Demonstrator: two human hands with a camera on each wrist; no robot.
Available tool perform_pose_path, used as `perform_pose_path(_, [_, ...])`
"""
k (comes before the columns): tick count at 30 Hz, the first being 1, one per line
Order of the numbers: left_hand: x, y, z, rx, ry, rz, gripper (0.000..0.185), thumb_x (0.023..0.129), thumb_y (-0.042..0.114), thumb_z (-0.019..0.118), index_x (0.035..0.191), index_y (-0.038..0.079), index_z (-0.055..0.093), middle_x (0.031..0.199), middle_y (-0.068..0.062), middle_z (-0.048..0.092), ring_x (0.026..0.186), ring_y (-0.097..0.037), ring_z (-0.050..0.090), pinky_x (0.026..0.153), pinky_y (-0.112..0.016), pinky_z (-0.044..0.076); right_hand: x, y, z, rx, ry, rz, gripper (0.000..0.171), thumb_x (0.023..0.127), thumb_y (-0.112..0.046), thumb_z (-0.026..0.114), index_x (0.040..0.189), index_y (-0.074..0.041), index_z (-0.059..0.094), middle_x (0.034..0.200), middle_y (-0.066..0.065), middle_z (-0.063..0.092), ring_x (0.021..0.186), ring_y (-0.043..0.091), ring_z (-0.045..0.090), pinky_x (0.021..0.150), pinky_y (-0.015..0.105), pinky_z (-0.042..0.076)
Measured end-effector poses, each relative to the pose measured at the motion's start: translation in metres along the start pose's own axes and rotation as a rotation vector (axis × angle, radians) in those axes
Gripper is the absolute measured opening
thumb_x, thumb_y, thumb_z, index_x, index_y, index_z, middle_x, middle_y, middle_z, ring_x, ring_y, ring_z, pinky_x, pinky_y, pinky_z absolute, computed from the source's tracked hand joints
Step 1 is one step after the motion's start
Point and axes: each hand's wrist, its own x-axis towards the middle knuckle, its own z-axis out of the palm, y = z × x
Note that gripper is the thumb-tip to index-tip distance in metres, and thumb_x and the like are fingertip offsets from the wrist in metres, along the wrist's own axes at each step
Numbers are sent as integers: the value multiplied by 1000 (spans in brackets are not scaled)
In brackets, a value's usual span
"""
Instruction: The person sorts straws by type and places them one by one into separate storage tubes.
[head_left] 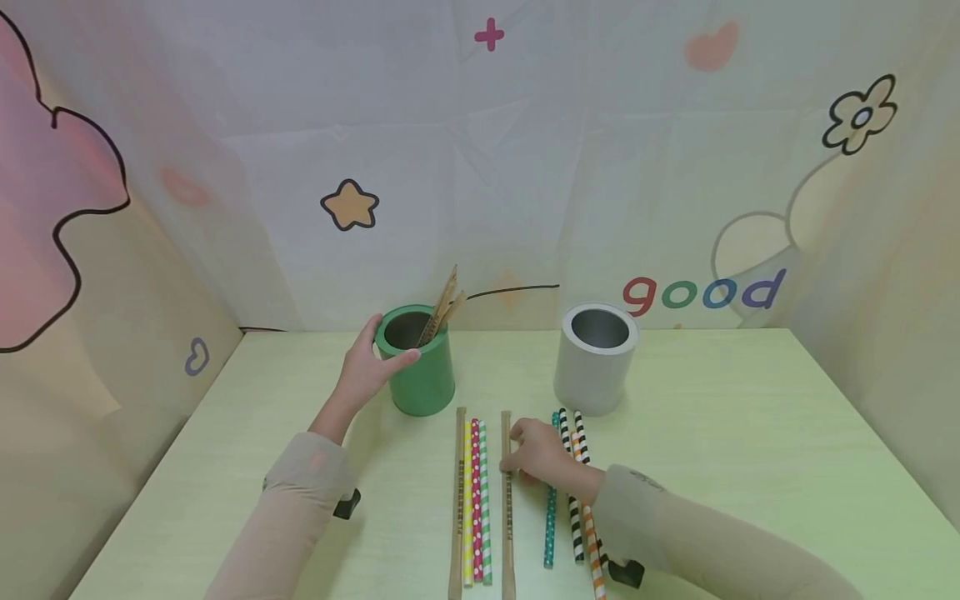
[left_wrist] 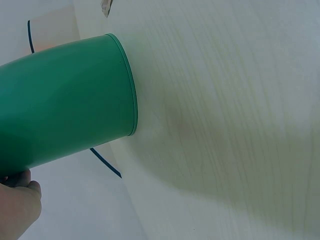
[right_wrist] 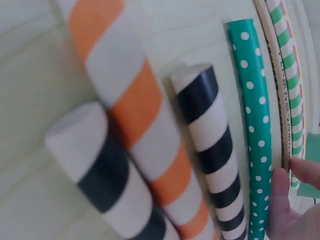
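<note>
My left hand [head_left: 366, 367] grips a green cup [head_left: 422, 379] near its rim, with the thumb across the front and the fingers at the left side. Several tan sticks [head_left: 442, 312] lean inside the cup. In the left wrist view, the cup's side [left_wrist: 70, 95] fills the left part. My right hand [head_left: 543, 452] pinches a tan stick with dark lettering [head_left: 507, 517] between thumb and fingers, over the table. That stick [right_wrist: 280, 85] lies between a teal dotted straw [right_wrist: 254, 100] and a green-striped straw [right_wrist: 291, 65] in the right wrist view.
A white cup [head_left: 592, 375] stands at the back right. Left of the pinched stick lie another tan stick [head_left: 458, 500], a yellow straw [head_left: 468, 517], a pink dotted straw [head_left: 477, 500] and the green-striped one. Black-striped straws [head_left: 575, 525] and an orange-striped straw [head_left: 592, 542] lie near my right forearm.
</note>
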Motion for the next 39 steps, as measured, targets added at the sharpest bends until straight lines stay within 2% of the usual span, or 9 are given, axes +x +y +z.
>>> perform_pose_path(3, [0, 0, -1, 4, 0, -1, 99, 72, 53, 64, 143, 12, 8, 148, -7, 14, 136, -28, 13, 106, -52, 20, 0, -2, 1, -24, -5, 0, 45, 71, -6, 70, 110, 6, 51, 49, 3, 51, 38, 9, 46, 40, 21, 40])
perform_pose_path(13, [-1, 0, -2, 13, -2, -14, 98, 72, 52, 64, 143, 13, 7, 149, -7, 13, 136, -28, 12, 106, -52, 20, 0, -7, 3, -155, 4, -17, 42, 71, -1, 65, 110, 7, 51, 53, 3, 54, 38, 8, 49, 37, 17, 39])
perform_pose_path(28, [0, 1, -3, 16, -1, -11, 99, 71, 55, 63, 143, 15, 8, 148, -6, 13, 136, -27, 13, 106, -51, 21, 0, -12, 4, -195, 28, -65, 40, 69, 0, 62, 107, 7, 51, 53, 3, 53, 35, 7, 44, 35, 18, 37])
perform_pose_path(33, [1, 1, -2, 10, -4, -14, 100, 71, 55, 63, 143, 14, 7, 149, -6, 12, 136, -27, 12, 106, -51, 21, 1, -11, 2, -144, 7, -33, 40, 72, -3, 63, 109, 7, 51, 53, 3, 53, 38, 8, 44, 37, 19, 36])
perform_pose_path(36, [0, 1, -2, 6, -7, -14, 100, 71, 54, 63, 143, 13, 7, 149, -6, 12, 136, -27, 12, 106, -51, 21, 1, -13, 0, -55, -12, -2, 35, 73, -4, 62, 106, 6, 52, 53, 3, 51, 40, 9, 44, 37, 19, 36])
perform_pose_path(39, [0, 2, -1, 8, -7, -11, 99, 71, 54, 63, 143, 13, 8, 148, -6, 13, 136, -27, 12, 106, -51, 21, 2, -19, -4, 43, -26, 35, 27, 73, -2, 61, 98, 2, 54, 55, 4, 51, 40, 10, 46, 38, 20, 41])
